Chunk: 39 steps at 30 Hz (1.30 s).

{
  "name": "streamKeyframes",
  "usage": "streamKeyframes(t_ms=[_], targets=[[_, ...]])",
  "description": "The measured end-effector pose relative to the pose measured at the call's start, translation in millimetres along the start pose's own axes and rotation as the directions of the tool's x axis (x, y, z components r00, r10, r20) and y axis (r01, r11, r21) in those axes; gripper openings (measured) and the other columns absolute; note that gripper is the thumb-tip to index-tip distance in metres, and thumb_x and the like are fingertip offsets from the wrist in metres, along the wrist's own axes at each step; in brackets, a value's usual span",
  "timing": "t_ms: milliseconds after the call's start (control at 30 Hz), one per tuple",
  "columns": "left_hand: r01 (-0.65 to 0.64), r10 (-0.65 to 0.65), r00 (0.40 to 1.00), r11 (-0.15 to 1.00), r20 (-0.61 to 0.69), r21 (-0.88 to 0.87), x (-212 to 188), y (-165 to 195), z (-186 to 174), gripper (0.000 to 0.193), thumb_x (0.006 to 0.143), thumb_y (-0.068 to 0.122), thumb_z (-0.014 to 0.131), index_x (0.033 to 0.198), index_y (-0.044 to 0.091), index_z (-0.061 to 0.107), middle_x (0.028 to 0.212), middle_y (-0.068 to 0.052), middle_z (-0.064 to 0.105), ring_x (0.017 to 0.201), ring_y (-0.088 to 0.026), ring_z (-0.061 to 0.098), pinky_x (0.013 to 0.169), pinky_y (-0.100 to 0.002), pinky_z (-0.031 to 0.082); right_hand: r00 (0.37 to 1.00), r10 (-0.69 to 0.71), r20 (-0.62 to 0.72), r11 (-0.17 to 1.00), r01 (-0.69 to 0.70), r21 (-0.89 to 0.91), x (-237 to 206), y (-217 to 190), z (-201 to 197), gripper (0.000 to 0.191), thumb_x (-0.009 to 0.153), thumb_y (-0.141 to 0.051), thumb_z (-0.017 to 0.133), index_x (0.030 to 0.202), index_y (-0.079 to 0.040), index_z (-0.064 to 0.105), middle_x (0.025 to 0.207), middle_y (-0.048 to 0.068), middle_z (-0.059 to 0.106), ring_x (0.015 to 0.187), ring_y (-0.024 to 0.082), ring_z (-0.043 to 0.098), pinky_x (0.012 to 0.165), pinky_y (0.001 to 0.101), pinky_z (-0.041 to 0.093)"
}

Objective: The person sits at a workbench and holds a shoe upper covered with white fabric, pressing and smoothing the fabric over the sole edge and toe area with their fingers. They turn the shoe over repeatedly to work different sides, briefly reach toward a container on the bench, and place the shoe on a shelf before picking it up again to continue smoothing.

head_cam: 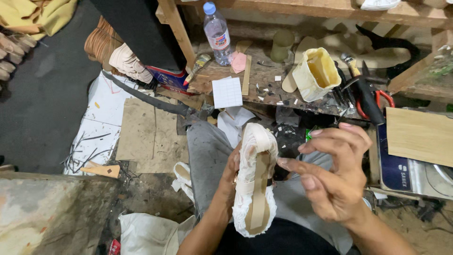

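Head view: a white lace-covered shoe upper on its last (255, 182) stands sole-side up over the person's lap, toe toward the workbench. A tan insole strip runs along its underside, and the lace edge is folded over the rim around most of it; the fold looks uneven at the heel end, so the lasting appears partly done, with trimming and a sole yet to come.

The left hand (232, 170) grips the shoe from behind at its waist, fingers wrapped and mostly hidden. The right hand (332, 177) is open and holds nothing; its fingers are spread and curled, the fingertips just beside the shoe's right edge without clear contact.

On the wooden surface (264, 78) beyond the knees stand a cream glue pot (315, 73) with amber adhesive, a clear plastic water bottle (217, 33), a small brush (198, 67), a white gridded paper square (227, 92), and red-handled pliers (373, 101). Paper scraps litter the surface. A second white shoe part (183, 177) lies on the floor beside the left leg, near cardboard sheets (148, 134).
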<state>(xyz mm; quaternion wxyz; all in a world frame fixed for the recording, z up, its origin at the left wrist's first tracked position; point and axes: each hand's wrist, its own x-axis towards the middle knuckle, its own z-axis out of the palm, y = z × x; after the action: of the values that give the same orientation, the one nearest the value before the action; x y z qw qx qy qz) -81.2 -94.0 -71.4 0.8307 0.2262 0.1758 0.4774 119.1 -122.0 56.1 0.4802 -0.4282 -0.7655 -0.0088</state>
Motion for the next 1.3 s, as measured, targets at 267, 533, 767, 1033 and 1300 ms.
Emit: streamKeyframes(t_ms=[267,533,767,1033,1300], targets=[[0.135,-0.096,0.969,0.977,0.226,-0.166,9,2,-16,0.097,0.082,0.055,0.085,0.156,0.009,0.040,0.126,-0.018,0.064,0.099,-0.033,0.071,0.076,-0.053,0.062,0.986,0.158,-0.056,0.757,-0.085,0.648,-21,14,16,0.059,0.113,-0.049,0.042,0.165,-0.022,0.035,0.147,0.024,0.051,0.124,0.033,0.059,0.113,0.0490,0.044],[0.098,-0.098,0.981,0.995,0.170,0.008,10,5,-2,0.102,0.083,0.062,0.080,0.158,0.005,0.040,0.129,-0.016,0.063,0.100,-0.028,0.070,0.074,-0.048,0.063,0.987,0.011,0.161,0.735,-0.117,0.668,-8,6,18,0.068,0.115,-0.048,0.042,0.171,-0.039,0.004,0.169,0.026,0.030,0.131,0.040,0.065,0.118,0.0569,0.048],[0.198,-0.190,0.980,0.942,0.053,-0.270,19,-15,-36,0.078,0.090,0.061,0.066,0.147,0.011,0.049,0.120,-0.019,0.066,0.096,-0.032,0.071,0.078,-0.050,0.063,0.922,0.321,-0.216,0.676,-0.063,0.734,7,58,-3,0.059,0.114,-0.036,0.046,0.164,-0.015,0.022,0.141,0.019,0.051,0.101,0.029,0.072,0.094,0.0458,0.057],[0.177,-0.321,0.915,0.864,-0.245,-0.470,-1,-27,-69,0.080,0.094,0.069,0.048,0.142,0.006,0.057,0.116,-0.024,0.068,0.095,-0.038,0.073,0.076,-0.044,0.064,0.764,0.589,0.263,0.802,-0.514,-0.304,35,282,41,0.051,0.108,-0.048,0.047,0.128,-0.009,0.073,0.139,0.023,0.051,0.130,0.041,0.045,0.112,0.0537,0.038],[0.075,-0.174,0.975,0.839,-0.135,-0.539,-7,-24,-68,0.080,0.099,0.065,0.048,0.151,0.004,0.047,0.126,-0.026,0.064,0.109,-0.039,0.066,0.096,-0.051,0.061,0.546,0.686,0.481,0.676,-0.232,-0.700,52,338,85,0.101,0.086,-0.092,0.023,0.114,-0.011,0.077,0.171,0.012,0.007,0.154,0.040,-0.005,0.116,0.0654,0.010]])
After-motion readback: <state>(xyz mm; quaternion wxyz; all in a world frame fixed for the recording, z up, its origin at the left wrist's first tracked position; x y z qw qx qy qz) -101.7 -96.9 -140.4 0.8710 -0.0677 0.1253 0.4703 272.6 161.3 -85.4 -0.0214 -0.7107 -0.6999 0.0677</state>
